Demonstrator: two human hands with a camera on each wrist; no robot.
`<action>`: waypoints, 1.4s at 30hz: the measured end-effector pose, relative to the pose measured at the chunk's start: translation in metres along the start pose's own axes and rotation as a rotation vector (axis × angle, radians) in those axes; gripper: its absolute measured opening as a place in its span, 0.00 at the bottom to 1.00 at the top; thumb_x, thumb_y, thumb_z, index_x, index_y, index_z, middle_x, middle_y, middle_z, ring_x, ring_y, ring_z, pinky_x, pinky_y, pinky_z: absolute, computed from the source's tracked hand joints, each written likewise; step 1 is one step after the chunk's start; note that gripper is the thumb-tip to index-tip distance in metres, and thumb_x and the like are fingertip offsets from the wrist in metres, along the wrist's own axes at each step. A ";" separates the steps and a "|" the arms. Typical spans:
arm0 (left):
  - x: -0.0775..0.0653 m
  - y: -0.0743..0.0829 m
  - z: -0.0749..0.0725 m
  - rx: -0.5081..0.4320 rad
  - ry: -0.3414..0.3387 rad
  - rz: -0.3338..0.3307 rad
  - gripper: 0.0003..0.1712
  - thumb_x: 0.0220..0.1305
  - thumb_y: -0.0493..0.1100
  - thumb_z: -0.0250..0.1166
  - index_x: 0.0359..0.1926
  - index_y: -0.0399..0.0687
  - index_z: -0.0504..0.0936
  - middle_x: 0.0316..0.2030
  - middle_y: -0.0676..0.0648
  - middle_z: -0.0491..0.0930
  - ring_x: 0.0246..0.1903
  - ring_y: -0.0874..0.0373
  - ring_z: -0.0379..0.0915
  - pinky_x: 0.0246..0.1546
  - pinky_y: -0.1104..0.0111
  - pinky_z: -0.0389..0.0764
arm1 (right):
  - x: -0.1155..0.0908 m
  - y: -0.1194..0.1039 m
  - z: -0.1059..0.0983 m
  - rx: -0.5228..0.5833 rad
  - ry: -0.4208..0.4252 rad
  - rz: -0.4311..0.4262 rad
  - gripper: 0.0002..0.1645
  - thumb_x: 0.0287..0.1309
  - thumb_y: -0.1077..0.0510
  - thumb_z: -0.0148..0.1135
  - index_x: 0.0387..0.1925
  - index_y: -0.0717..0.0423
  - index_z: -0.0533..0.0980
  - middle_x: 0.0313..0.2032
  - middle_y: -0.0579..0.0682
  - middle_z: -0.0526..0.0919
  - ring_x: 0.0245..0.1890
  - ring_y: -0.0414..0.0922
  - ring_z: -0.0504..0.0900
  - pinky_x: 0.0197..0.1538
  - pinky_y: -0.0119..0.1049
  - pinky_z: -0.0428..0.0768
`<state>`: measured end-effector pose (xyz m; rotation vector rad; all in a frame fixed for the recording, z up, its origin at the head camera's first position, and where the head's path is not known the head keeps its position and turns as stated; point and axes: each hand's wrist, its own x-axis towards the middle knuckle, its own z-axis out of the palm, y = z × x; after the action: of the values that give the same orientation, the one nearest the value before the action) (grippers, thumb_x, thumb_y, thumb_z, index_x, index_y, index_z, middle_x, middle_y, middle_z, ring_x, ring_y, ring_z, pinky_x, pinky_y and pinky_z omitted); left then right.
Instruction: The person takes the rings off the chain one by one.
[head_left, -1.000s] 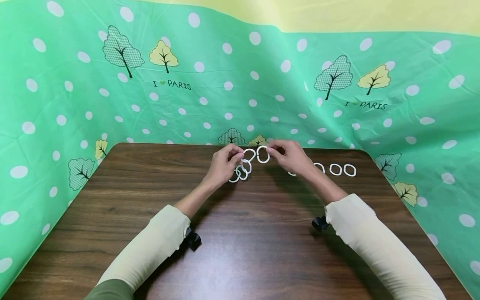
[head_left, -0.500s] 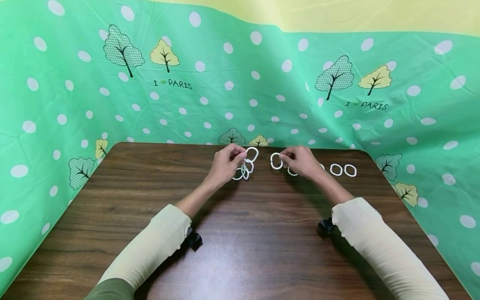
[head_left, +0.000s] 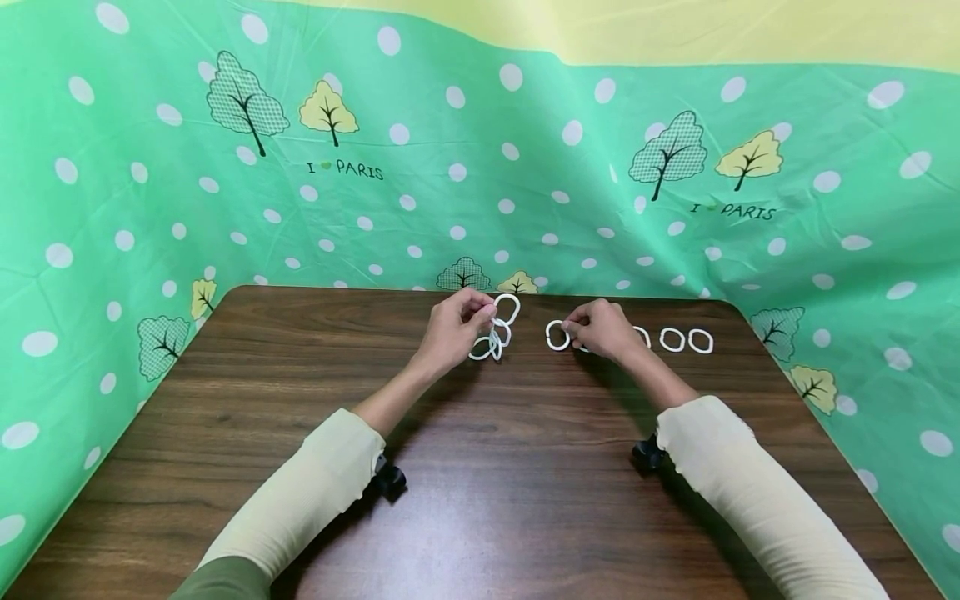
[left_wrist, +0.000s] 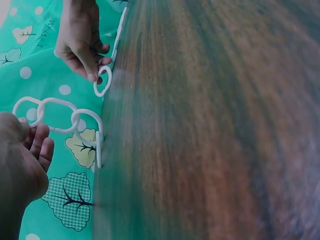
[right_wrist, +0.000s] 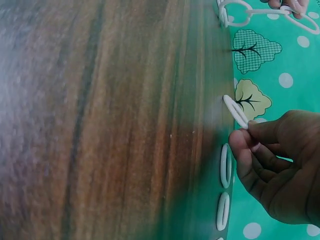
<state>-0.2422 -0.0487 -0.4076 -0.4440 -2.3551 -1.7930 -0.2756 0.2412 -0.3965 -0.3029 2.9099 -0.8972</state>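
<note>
My left hand (head_left: 453, 329) pinches the top of a short chain of linked white plastic rings (left_wrist: 57, 100) between thumb and fingers. One ring sticks up past the fingertips and the others hang below, close to the table. To the right, my right hand (head_left: 606, 327) pinches a single white plastic ring (right_wrist: 233, 109) by its edge. That ring tilts, its lower end right at the tabletop in the right wrist view, and it is apart from the chain. Beside it, more loose white rings (right_wrist: 223, 166) lie in a row, some partly hidden behind the right hand.
Two loose rings (head_left: 691, 340) end the row at the right. The dark wooden table (head_left: 480, 467) has its far edge just behind the hands. A green dotted curtain (head_left: 480, 200) with printed trees rises behind and on both sides.
My right hand has moved right and down with the single ring, away from the chain to the row's left end. The left hand stays nearly still; its chain now hangs more bunched.
</note>
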 end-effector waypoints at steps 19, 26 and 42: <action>0.002 0.000 0.000 0.029 0.009 0.056 0.08 0.82 0.41 0.70 0.52 0.40 0.89 0.42 0.40 0.91 0.40 0.52 0.84 0.42 0.73 0.80 | 0.000 -0.005 -0.007 0.023 0.034 -0.002 0.15 0.81 0.54 0.68 0.47 0.64 0.91 0.33 0.60 0.94 0.35 0.54 0.93 0.32 0.33 0.79; 0.001 0.002 0.001 0.042 0.018 0.060 0.08 0.80 0.40 0.71 0.52 0.40 0.89 0.44 0.40 0.91 0.40 0.57 0.82 0.44 0.72 0.79 | 0.000 -0.021 -0.013 0.051 0.057 -0.080 0.17 0.82 0.53 0.68 0.52 0.64 0.91 0.40 0.63 0.95 0.39 0.59 0.93 0.38 0.35 0.80; 0.001 0.001 0.001 0.052 0.016 0.048 0.08 0.81 0.40 0.70 0.53 0.40 0.89 0.45 0.40 0.91 0.42 0.54 0.82 0.47 0.68 0.80 | -0.003 -0.062 -0.012 0.107 0.107 -0.261 0.15 0.80 0.49 0.71 0.51 0.56 0.92 0.37 0.56 0.94 0.36 0.49 0.89 0.42 0.36 0.81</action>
<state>-0.2427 -0.0472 -0.4066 -0.4731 -2.3544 -1.7039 -0.2640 0.1980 -0.3516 -0.6577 2.9499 -1.1327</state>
